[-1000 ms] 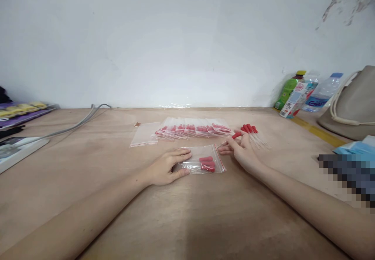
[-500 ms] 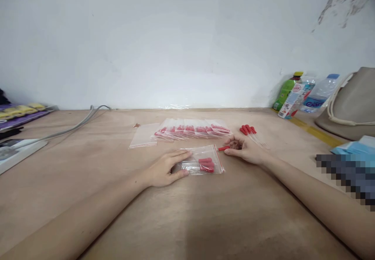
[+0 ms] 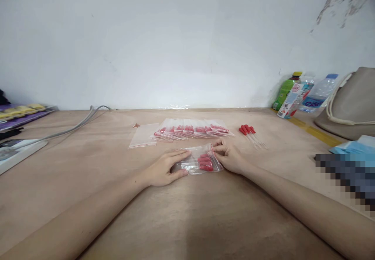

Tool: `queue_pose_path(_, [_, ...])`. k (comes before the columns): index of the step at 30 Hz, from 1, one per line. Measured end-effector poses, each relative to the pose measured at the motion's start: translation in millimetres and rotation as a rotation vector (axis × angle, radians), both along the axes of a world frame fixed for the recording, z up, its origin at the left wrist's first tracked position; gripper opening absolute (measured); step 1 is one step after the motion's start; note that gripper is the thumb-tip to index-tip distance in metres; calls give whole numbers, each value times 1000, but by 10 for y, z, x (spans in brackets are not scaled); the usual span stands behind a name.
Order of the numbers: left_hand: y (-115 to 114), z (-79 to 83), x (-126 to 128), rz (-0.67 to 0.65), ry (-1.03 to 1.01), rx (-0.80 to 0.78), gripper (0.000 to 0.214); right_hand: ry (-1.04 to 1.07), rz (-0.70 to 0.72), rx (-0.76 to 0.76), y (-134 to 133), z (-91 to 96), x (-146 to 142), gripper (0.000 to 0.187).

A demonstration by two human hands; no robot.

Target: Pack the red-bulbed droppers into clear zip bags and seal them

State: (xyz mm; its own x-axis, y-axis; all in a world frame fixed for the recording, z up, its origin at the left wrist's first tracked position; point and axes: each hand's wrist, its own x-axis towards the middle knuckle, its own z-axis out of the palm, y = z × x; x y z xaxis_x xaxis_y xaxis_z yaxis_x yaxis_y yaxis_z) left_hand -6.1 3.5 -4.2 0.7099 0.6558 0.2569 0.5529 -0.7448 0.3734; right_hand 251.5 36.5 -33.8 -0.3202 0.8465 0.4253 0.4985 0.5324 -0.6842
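Note:
A clear zip bag (image 3: 191,165) lies flat on the table between my hands, its red-striped mouth to the right. Several droppers with red bulbs (image 3: 206,165) show through the plastic, their clear stems pointing left. My left hand (image 3: 166,168) rests on the bag's left end, fingers stretched out and thumb apart, pressing it down. At the mouth, my right hand (image 3: 224,154) has its fingers closed on the bag's edge, which is lifted and bent. Those fingers partly hide the opening. Loose red-bulb droppers (image 3: 249,130) lie beyond my right hand.
Behind my hands is a row of filled zip bags (image 3: 190,130), with a stack of flat bags (image 3: 143,135) to its left. A cable (image 3: 73,128) runs along the left. Bottles (image 3: 285,92) and a beige bag (image 3: 348,103) stand at the right.
My right hand has moved left to the bag's mouth. The red-bulb dropper it held outside now appears to be in the bag with the others. My left hand has stayed put.

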Motion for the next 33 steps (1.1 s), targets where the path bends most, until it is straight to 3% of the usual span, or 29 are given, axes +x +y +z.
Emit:
queue_pose_path(3, [7,-11,-11,2,21,5,53,-59,16,49,14,92,91,22])
queue_pose_path(5, [9,-14,-17,8,27,2,52,-130,-174,115,67,186,253,19])
queue_pose_path(7, [9,-14,-20,14,27,-3,52,-269,-479,190,143,277,471,20])
queue_pose_path(9, [9,-12,-19,12,25,-7,52,-446,-721,167,220,339,693,25])
queue_pose_path(12, [9,-10,-15,11,21,-9,52,-597,-871,86,310,352,922,34])
queue_pose_path(19, [10,-14,-17,15,42,-4,53,-579,-851,-68,401,270,938,29])
queue_pose_path(26, [13,-9,-18,21,41,-6,53,-141,-819,8,315,378,856,28])
queue_pose_path(29, [9,-11,-17,14,37,0,52,189,-626,57,258,365,701,33])
queue_pose_path(33, [11,-19,-18,6,36,8,52,497,-306,-61,129,297,399,74])
